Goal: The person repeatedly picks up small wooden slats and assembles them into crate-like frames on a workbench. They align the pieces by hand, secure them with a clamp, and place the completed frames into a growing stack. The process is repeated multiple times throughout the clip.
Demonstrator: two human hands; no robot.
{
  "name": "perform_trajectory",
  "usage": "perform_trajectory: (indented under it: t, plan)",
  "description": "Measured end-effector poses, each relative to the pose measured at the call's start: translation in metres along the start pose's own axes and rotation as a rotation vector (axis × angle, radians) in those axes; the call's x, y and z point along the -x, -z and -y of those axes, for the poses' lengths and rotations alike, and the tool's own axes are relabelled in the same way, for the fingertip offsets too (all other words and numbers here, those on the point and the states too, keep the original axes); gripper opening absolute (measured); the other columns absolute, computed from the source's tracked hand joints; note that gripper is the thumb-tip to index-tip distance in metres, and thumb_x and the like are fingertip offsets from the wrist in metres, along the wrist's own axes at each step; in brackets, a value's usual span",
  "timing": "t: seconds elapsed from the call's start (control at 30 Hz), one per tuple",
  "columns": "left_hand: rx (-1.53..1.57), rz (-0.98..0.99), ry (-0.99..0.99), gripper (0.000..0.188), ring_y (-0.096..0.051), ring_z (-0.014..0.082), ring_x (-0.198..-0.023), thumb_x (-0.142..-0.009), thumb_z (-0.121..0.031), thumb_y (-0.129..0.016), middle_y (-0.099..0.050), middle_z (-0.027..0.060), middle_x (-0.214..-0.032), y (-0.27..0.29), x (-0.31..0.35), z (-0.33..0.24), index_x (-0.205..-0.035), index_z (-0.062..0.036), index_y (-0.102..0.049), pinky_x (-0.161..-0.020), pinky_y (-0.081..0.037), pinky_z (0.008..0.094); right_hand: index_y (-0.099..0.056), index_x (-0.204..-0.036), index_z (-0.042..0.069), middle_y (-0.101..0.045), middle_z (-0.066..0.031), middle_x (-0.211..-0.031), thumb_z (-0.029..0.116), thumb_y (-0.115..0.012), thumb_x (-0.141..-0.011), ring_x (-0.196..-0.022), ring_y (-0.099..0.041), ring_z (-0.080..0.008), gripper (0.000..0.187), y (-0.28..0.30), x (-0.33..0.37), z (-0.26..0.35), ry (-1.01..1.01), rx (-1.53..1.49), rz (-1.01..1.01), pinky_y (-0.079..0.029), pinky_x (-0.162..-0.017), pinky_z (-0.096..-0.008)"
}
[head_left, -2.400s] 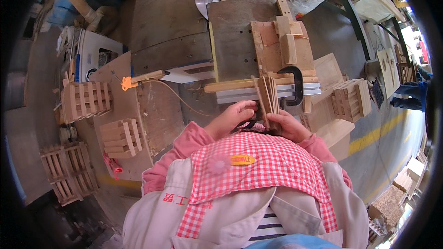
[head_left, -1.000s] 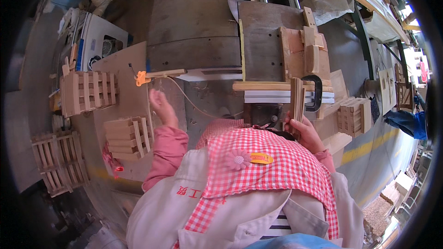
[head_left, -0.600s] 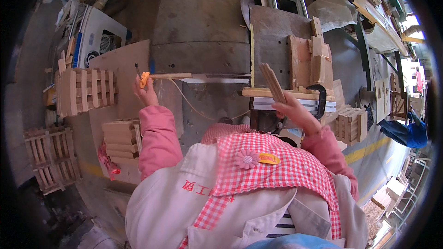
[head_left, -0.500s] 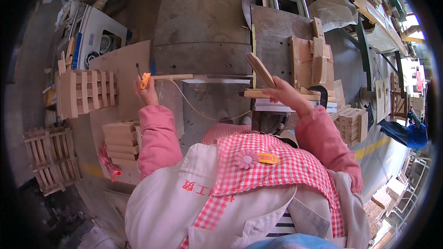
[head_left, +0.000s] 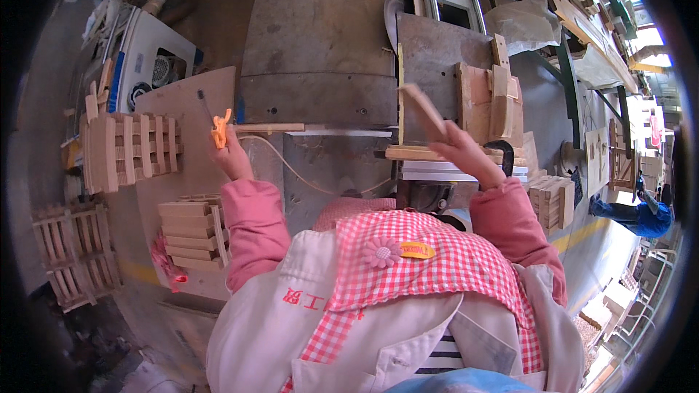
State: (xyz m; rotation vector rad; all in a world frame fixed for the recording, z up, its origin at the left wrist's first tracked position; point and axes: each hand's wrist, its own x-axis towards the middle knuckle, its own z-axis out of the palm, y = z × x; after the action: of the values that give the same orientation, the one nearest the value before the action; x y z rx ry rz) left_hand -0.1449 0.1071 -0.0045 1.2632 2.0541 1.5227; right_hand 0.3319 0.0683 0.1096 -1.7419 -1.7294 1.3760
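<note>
My left hand [head_left: 233, 159] is closed round an orange air blow gun [head_left: 220, 131], whose thin dark nozzle points up and to the left. A thin cream hose [head_left: 284, 162] curves from beside that hand toward the machine's front edge. Right of the gun, a narrow wooden stick [head_left: 271, 128] lies along the edge of the worn metal table [head_left: 320, 98]. My right hand [head_left: 464, 150] grips the near end of a flat wooden strip [head_left: 424, 110], raised at a slant above the table. Under this hand a wooden bar [head_left: 415, 153] runs along the front rail.
A black clamp [head_left: 502, 151] stands right of my right hand. Beyond it a wooden jig [head_left: 480, 102] sits on the table. Wood pieces are stacked at left [head_left: 138, 147], lower left [head_left: 191, 233] and right [head_left: 551, 200]. A person in blue [head_left: 637, 217] is far right.
The blow gun has turned more upright and moved slightly down and left with my left hand. In my right hand, the wooden strip has shifted slightly right and shows a different face.
</note>
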Motion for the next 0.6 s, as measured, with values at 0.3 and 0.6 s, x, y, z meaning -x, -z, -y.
perform_trajectory:
  t: [0.3, 0.6]
  plan:
    - [-0.517, 0.931, -0.216, 0.04, -0.065, 0.0406, -0.089, -0.088, -0.036, -0.062, -0.068, 0.0206, -0.092, -0.049, 0.088, -0.146, -0.114, -0.007, -0.057, -0.075, -0.051, 0.0489, -0.05, -0.109, 0.001, -0.063, -0.0123, -0.091, 0.021, -0.066, -0.089, -0.085, -0.058, -0.0179, 0.033, 0.031, 0.015, -0.092, 0.027, -0.122, -0.401, -0.047, -0.076, -0.0347]
    - [-0.567, 0.804, 0.021, 0.039, -0.063, 0.0431, -0.091, -0.089, -0.035, -0.06, -0.066, 0.024, -0.095, -0.055, 0.067, -0.18, -0.112, -0.0035, -0.056, -0.076, -0.049, 0.0504, -0.052, -0.107, 0.003, -0.059, -0.004, -0.088, 0.023, -0.064, -0.091, -0.082, -0.054, -0.0119, 0.029, 0.047, 0.015, -0.079, 0.022, -0.424, -0.292, -0.046, -0.074, -0.0287]
